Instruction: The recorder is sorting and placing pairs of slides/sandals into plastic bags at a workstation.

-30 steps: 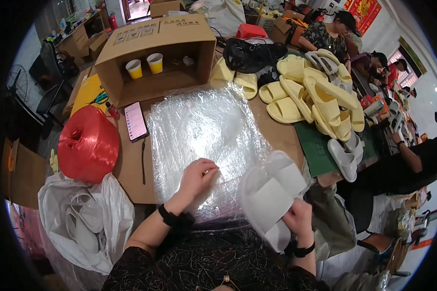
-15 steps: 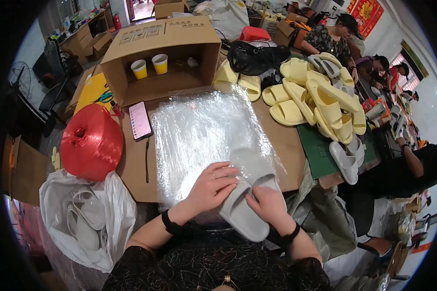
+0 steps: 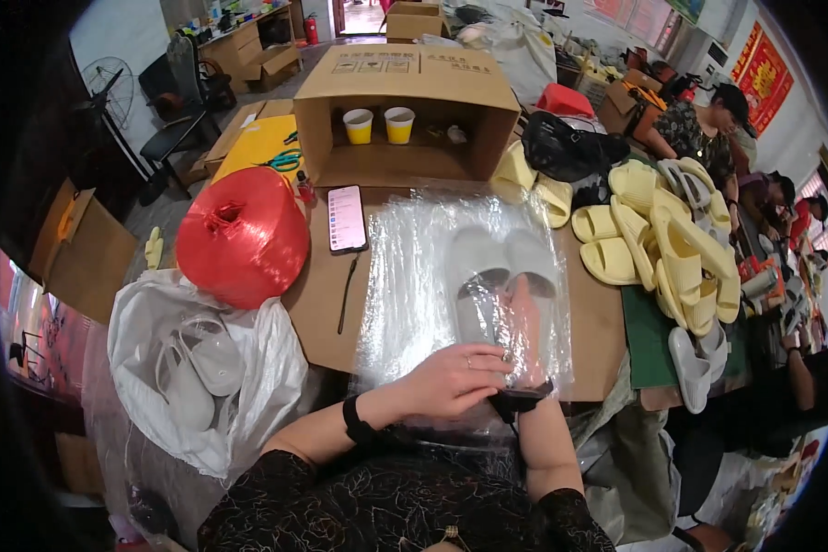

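A pair of grey slippers [image 3: 480, 258] lies side by side, toes away from me, under the film of a clear plastic bag [image 3: 552, 363] on a stack of such bags. My right hand [image 3: 524, 336] reaches into the bag and grips the slippers where their inner edges meet; the shiny film partly veils its fingers. At the bag's near edge, my left hand [image 3: 460, 377] crosses toward the right wrist, fingers and thumb closing on the film.
Yellow slippers [image 3: 681, 244] are heaped at the right. A phone [image 3: 347, 219], a red twine roll [image 3: 244, 237] and scissors [image 3: 283, 161] lie at the left. An open carton [image 3: 405, 78] holding two cups stands behind. A white sack [image 3: 267, 368] contains grey slippers. Another person [image 3: 704, 124] sits far right.
The grey slippers have moved forward from my lap side into the clear bag, with my right hand going in too. My left hand has left the slipper for the bag's near edge. The view has shifted left.
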Demonstrator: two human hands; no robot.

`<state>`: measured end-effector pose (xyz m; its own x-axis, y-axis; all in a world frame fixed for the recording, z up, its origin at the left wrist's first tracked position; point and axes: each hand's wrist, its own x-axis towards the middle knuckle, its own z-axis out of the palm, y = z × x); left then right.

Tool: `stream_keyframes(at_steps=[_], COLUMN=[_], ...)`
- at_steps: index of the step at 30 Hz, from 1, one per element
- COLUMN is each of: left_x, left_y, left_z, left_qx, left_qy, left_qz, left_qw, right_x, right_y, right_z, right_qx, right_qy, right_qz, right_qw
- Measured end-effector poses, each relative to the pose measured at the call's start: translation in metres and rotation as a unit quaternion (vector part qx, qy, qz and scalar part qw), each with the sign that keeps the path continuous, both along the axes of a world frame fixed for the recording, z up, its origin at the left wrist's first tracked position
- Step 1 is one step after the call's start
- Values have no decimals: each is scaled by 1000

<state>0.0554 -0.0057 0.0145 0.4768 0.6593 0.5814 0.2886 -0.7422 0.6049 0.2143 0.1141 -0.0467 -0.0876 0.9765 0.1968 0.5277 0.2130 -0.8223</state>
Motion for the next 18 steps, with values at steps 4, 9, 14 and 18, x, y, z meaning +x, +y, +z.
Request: stream_keyframes(at_steps=[4,9,14,18], left_x=[-32,-64,-73,-64], left_y=[-2,7,19,30], left_z=[-9,-32,-52,-63], left_qx=[-70,-139,-104,-103], left_qy=[-13,-27,113,167], left_qz=[10,139,257,257], left_qw=[997,980,954,946], right_x=[8,74,100,63], right_y=[-37,-109,-110,-50], right_z=[20,81,148,123], right_qx=[81,-105,-278,-55], right_qy=[-70,-79,116,-21], right_qz=[109,390,343,60], right_qw=[988,911,890,996])
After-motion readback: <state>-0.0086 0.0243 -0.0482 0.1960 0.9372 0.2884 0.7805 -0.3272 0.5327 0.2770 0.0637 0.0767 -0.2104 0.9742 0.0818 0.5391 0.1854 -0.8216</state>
